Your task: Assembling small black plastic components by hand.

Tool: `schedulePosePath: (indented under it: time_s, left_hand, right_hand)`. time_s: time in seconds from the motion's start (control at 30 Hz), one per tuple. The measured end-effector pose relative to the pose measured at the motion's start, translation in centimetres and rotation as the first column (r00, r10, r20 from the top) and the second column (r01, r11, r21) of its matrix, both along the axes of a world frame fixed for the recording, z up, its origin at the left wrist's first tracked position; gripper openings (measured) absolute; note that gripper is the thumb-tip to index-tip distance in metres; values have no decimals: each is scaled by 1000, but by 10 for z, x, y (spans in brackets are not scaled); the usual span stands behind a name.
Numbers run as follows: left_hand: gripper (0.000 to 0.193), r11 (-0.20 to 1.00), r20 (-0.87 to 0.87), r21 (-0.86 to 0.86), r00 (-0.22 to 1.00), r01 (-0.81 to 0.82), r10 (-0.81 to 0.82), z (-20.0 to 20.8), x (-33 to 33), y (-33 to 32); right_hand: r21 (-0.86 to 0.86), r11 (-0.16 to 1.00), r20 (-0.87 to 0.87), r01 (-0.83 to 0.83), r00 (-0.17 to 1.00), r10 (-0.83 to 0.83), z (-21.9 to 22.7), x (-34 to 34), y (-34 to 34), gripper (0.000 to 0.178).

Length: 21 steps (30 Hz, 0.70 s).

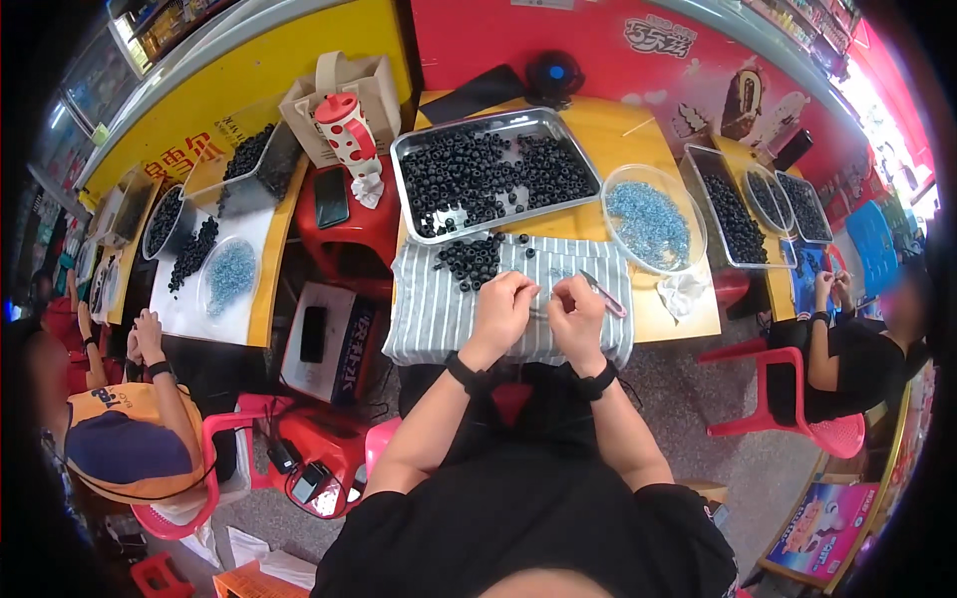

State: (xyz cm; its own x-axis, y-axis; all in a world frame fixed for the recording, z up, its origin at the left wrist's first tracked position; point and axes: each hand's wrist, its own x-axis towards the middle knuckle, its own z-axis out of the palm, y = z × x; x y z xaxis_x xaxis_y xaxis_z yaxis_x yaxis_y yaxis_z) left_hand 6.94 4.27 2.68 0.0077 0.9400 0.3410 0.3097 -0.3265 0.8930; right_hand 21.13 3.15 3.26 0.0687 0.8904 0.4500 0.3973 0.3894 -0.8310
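both hands meet over the near edge of the striped cloth [429, 309], left hand [506, 304] and right hand [576, 311] pinched shut on something too tiny to make out, black bead pile [471, 259] just beyond the left one, so closer to it

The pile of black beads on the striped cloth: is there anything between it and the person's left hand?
Nothing visible stands between them. The left hand rests on the striped cloth, and the pile of black beads lies just beyond it on the same cloth, with only bare cloth between. The small pink cutters lie off to the side, past the right hand.
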Motion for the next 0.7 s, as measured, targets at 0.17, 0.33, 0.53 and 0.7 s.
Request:
schedulePosePath:
  time_s: [0.17,0.33,0.53,0.7]
  left_hand:
    - [18,997,52,3,996,77,-77,10,1,-7]
    - [18,972,7,169,986,163,-166,15,-1,-10]
    - [14,996,73,89,997,-3,-4,17,-22,-12]
    - [12,988,34,-83,991,-127,130,11,-54,-26]
  right_hand:
    - [-72,997,-96,-30,995,23,1,3,-2,10]
    - [-134,987,-249,-91,967,55,3,-2,-5,9]
    - [-37,998,27,-52,998,53,8,6,-7,9]
    - [104,994,621,-40,783,-34,4,13,-13,6]
